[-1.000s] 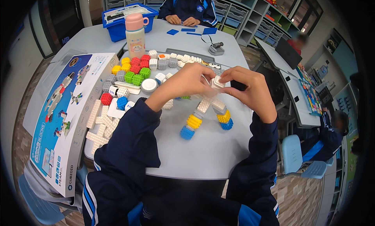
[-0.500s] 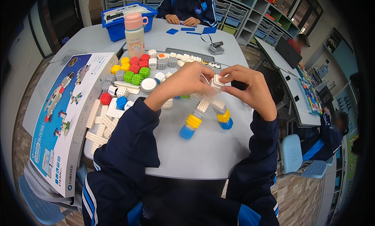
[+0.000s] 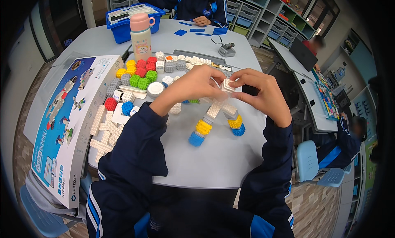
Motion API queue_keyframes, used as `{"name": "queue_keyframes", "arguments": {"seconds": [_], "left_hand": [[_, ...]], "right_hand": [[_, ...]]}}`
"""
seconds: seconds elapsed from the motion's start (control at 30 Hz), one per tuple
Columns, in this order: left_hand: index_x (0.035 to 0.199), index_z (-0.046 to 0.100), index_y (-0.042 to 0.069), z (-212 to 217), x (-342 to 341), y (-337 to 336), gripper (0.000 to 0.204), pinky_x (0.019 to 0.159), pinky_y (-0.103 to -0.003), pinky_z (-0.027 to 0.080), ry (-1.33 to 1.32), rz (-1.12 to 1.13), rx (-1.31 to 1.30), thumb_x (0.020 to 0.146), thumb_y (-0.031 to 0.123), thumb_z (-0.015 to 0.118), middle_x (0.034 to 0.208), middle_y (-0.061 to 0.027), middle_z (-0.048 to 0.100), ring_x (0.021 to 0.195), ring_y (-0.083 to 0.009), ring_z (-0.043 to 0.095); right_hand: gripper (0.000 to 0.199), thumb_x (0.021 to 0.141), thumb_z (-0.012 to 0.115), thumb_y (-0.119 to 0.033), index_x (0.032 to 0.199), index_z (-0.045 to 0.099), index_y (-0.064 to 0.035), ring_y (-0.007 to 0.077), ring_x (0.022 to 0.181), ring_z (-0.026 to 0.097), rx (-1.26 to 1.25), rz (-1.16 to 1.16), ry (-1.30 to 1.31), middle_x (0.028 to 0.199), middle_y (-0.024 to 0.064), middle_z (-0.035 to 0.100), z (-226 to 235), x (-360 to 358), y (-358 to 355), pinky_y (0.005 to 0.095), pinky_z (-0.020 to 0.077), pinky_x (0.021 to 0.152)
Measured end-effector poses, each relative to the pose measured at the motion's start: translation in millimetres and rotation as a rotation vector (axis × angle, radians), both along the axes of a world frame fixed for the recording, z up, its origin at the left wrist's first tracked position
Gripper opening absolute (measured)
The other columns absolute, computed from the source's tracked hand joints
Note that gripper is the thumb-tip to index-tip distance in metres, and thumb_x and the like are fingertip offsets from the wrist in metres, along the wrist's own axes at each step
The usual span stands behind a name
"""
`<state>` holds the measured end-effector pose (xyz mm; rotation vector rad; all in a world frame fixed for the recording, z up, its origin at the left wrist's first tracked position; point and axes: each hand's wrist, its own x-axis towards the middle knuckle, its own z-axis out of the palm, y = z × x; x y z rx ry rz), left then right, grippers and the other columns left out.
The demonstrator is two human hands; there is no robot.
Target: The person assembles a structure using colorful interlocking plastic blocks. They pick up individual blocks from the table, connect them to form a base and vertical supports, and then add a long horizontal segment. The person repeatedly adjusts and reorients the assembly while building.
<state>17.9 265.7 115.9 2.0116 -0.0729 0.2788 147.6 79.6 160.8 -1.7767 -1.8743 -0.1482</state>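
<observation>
Two hands are pinching one white block at the top of a two-legged block figure, centre of the frame.

Both the left hand and the right hand are curling their fingers nearly closed, fingertips gripping the white block from either side, just above the grey table. Below it, the block figure is spreading two white legs; each one is ending in one yellow block and one blue block, the left leg reaching toward lower centre. Left of the hands, loose blocks are lying in a cluster: roughly four red, three green and three yellow in the pile, with greys and whites beside them. One pink-capped bottle is standing at upper left, one blue bin behind it, and one printed box is lying along the left edge.
</observation>
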Motion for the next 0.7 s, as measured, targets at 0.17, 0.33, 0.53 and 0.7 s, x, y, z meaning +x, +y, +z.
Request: {"name": "queue_keyframes", "arguments": {"seconds": [0.17, 0.33, 0.53, 0.7], "left_hand": [[0.118, 0.063, -0.004, -1, -1, 5, 0.049, 0.082, -0.025, 0.054, 0.133, -0.098, -0.295, 0.088, 0.033, 0.075, 0.105, -0.0124, 0.067, 0.091, -0.0157, 0.070], [0.103, 0.062, -0.005, -2, 3, -3, 0.057, 0.073, -0.025, 0.056, 0.126, 0.078, -0.355, 0.095, 0.051, 0.061, 0.096, -0.0145, 0.065, 0.079, -0.0155, 0.070], [0.085, 0.064, -0.001, 3, 0, -6, 0.072, 0.047, -0.021, 0.044, 0.265, 0.084, -0.143, 0.093, 0.069, 0.049, 0.065, -0.0067, 0.061, 0.053, -0.0102, 0.061], [0.071, 0.065, 0.001, -2, 2, -5, 0.069, 0.038, -0.019, 0.038, 0.236, 0.047, -0.197, 0.092, 0.067, 0.054, 0.055, -0.0042, 0.058, 0.042, -0.0077, 0.056]], "right_hand": [[0.024, 0.085, 0.073, -0.015, 0.107, 0.068, -0.0050, 0.0130, 0.077, 0.065, -0.069, -0.097, 0.157, 0.095, 0.0065, 0.071, 8, -4, -7, 0.0251, 0.0499, 0.066], [0.040, 0.098, 0.057, -0.040, 0.097, 0.071, -0.0031, 0.0073, 0.057, 0.051, -0.276, -0.333, 0.654, 0.071, 0.0031, 0.062, -2, 6, -4, 0.0211, 0.0391, 0.051], [0.061, 0.096, 0.055, -0.054, 0.085, 0.071, 0.0037, 0.0040, 0.042, 0.036, -0.510, -0.143, 0.942, 0.060, 0.0029, 0.055, -17, 28, 6, 0.0204, 0.0273, 0.041], [0.055, 0.095, 0.060, -0.046, 0.083, 0.070, 0.0071, 0.0022, 0.040, 0.033, -0.517, -0.070, 1.070, 0.059, 0.0026, 0.054, -28, 31, 13, 0.0181, 0.0232, 0.038]]}}
